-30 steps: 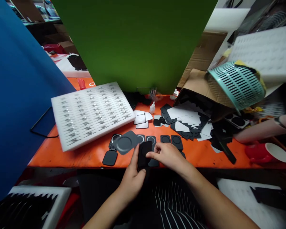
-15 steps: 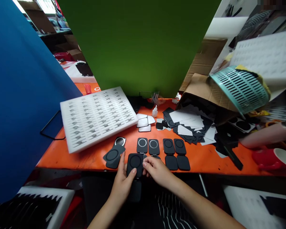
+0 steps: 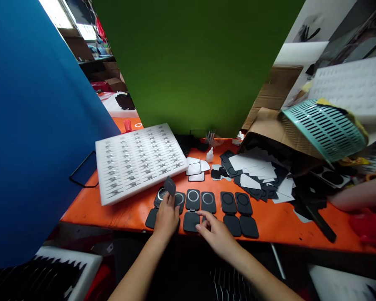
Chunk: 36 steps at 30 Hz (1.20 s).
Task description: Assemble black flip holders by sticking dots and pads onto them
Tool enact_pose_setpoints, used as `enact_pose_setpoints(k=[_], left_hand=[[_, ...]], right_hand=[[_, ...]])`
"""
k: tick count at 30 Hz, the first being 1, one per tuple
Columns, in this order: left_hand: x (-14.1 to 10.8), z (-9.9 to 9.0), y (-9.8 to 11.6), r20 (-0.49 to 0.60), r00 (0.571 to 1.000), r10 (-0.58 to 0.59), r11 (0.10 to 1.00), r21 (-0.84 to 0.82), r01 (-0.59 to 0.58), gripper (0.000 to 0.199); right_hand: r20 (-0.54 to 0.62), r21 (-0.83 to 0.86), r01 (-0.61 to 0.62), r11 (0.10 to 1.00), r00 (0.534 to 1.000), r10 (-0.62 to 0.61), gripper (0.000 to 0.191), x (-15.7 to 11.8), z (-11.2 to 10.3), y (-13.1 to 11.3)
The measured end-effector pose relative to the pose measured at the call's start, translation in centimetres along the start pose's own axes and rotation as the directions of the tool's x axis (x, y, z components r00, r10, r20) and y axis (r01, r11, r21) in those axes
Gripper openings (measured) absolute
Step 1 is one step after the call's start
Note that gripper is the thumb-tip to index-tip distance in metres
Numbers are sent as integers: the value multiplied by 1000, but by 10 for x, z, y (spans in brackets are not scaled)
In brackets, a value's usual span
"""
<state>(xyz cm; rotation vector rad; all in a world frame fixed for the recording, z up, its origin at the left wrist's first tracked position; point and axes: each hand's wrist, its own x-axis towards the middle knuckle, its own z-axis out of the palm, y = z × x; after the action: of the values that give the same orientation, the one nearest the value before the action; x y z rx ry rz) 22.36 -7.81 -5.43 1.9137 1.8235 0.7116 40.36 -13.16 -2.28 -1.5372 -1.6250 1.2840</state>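
My left hand [image 3: 166,219] is closed on a thin dark grey sheet [image 3: 169,185] with a curved line on it, tilted up above the table. Below it lies a hinged black pad with a silver mesh disc [image 3: 160,196] in its upper half. Another ringed pad [image 3: 179,201] is partly hidden behind the fingers. My right hand [image 3: 213,232] has its fingers bent, thumb and forefinger apart, at the right edge of a black lower panel [image 3: 191,221]. Its upper half shows a pale ring [image 3: 193,199]. A similar pad [image 3: 208,202] is partly covered by that hand.
Hinged black pads with dark rings [image 3: 228,202] lie farther right on the orange table [image 3: 188,240]. A white slotted foam tray [image 3: 141,163], white-backed pieces [image 3: 194,169], a small white bottle [image 3: 209,155], a sheet pile [image 3: 253,167] and a tipped cardboard box [image 3: 266,123] stand behind.
My left hand has let go of the black pad and moved up-left, lifting a sheet off the mesh pad. The right hand has come away from that held pad. The view has shifted slightly.
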Motion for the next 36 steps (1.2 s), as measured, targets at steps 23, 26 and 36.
enact_pose_setpoints(k=[23,26,36], left_hand=[[-30,-47,-38,-40,970,-241,970,-25,240,49],[-17,-46,-48,27,964,-266,958,117,262,66],[-18,-70,-26,453,829,-328,599,-578,553,41]], right_hand=[[-400,233,122,965,916,-19,28,40,-38,-5],[-395,251,118,961,919,-10,34,40,-42,0],[-111,652,-22,758,986,124,31,26,-38,0]])
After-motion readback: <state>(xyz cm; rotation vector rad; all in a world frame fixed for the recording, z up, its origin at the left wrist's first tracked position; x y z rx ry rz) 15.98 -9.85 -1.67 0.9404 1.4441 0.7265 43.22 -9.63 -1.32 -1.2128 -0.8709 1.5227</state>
